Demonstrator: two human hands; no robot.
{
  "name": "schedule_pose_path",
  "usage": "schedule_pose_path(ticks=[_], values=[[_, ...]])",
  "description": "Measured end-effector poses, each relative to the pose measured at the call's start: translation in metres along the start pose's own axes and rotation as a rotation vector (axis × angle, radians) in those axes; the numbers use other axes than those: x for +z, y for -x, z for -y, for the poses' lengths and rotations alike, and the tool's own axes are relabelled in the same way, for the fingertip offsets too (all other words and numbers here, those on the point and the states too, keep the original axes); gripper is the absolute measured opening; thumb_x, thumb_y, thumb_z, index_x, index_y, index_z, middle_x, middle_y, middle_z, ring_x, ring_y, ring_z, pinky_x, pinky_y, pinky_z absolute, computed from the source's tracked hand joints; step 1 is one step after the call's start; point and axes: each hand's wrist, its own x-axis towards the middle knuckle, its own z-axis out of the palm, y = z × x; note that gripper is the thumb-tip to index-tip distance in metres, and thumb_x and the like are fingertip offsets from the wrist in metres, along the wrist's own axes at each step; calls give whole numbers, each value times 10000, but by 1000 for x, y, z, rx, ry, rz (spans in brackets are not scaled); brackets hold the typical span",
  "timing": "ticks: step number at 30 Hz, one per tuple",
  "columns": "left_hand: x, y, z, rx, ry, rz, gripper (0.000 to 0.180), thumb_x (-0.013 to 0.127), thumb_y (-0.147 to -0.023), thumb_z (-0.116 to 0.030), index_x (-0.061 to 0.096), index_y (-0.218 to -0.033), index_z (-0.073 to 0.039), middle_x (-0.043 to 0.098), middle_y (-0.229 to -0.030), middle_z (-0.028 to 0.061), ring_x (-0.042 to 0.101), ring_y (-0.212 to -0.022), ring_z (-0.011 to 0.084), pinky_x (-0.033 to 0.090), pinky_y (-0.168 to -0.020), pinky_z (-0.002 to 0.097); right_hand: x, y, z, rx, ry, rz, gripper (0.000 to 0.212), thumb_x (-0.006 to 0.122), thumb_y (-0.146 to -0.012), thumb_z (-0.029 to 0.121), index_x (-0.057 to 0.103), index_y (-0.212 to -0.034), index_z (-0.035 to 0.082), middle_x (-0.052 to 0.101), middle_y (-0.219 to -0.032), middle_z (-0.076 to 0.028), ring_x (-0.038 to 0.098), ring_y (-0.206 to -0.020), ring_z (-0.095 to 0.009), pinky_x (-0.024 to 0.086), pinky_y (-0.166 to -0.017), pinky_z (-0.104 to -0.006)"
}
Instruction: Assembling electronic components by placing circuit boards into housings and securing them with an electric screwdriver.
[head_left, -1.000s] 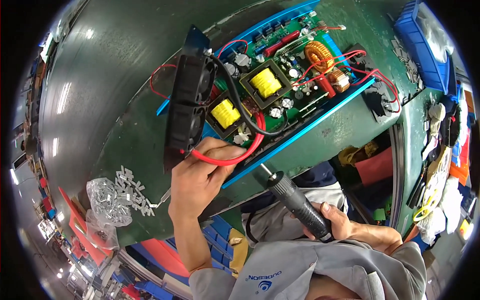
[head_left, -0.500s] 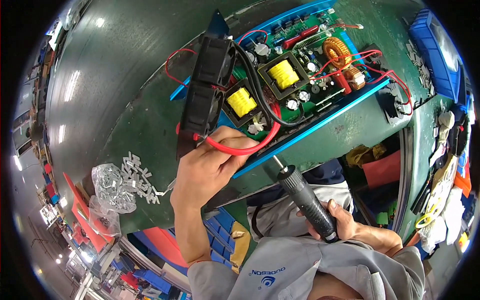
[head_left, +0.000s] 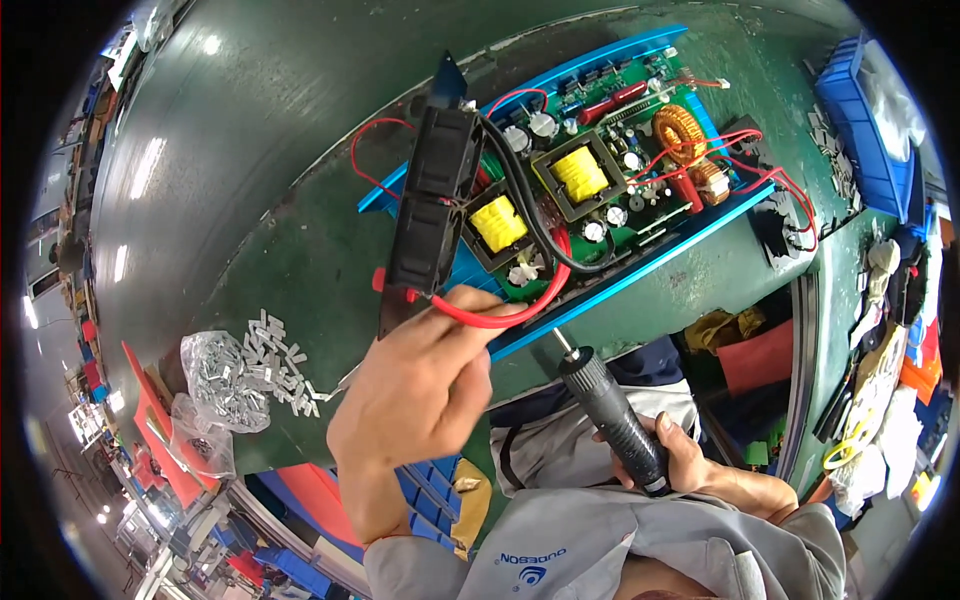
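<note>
My left hand has drawn back by the red cable; I can't tell its grip. My right hand holds a black screwdriver.

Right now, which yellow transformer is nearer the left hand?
The lower-left transformer, beside the black fans; the other transformer sits farther from the left hand, toward the large copper toroid.

Left hand: blurred; finger ends partly hidden behind the red cable, contact unconfirmed. Slim metallic piece, left of it: near end unclear against the hand. Right hand: some fingers obscured by the electric screwdriver. Circuit board: left end screened by cooling fans. Blue bin, far right: contents indistinct. Grey shirt: cut off by the near edge.
</note>
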Motion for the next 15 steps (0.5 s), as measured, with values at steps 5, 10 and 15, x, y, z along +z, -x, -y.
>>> schedule_pose_path(ticks=[5,10,15], values=[[10,4,-14,-17,-178,-5,400,739,-868,-65,643,-1255,-34,651,-1143,114,683,-955,305,570,-776,412,-1,-3,-11,-17,-30,-80,978,269,-959,818,529,-1397,-18,631,-749,-87,573,-619,-143,435,-577,-277],[13,8,-21,-20,-197,-37,391,731,-870,-40,664,-1255,-45,657,-1129,113,677,-861,303,555,-706,413,-6,-10,-9,77,-417,287,949,273,-991,772,450,-1513,0,579,-614,-88,462,-521,-159,370,-543,-299],[23,21,-33,-99,-304,-136,353,737,-879,-28,692,-1228,-62,685,-1058,106,682,-776,306,543,-647,394,-15,-2,-18,-29,-7,55,929,261,-1001,764,526,-1428,-18,627,-709,-64,539,-575,-155,418,-561,-293]])
